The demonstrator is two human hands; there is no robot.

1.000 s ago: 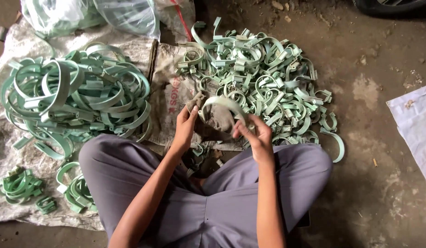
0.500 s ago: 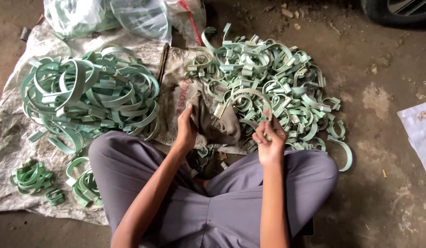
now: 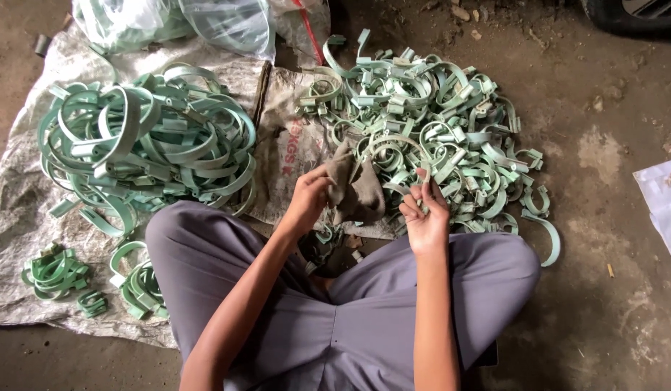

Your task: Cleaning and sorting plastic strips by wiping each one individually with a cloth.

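Observation:
I sit cross-legged in grey trousers on the ground. My left hand [image 3: 306, 201] grips a crumpled brown rag [image 3: 356, 190] and holds it against a pale green metal clamp ring [image 3: 390, 142]. My right hand [image 3: 422, 216] pinches one end of that ring between thumb and fingers, just right of the rag. The ring arches up over the near edge of a heap of small green clamps [image 3: 429, 108], which lies right in front of my hands.
A heap of larger green clamp rings [image 3: 147, 137] lies to the left on a grey woven sack [image 3: 24, 195]. Small clamp bundles [image 3: 55, 272] sit by my left knee. Clear plastic bags [image 3: 205, 22] lie behind. A white sheet [image 3: 665, 206] lies at the right edge.
My left hand has lifted the rag higher against the clamp ring. My right hand has shifted its hold to the ring's end. The view has moved slightly.

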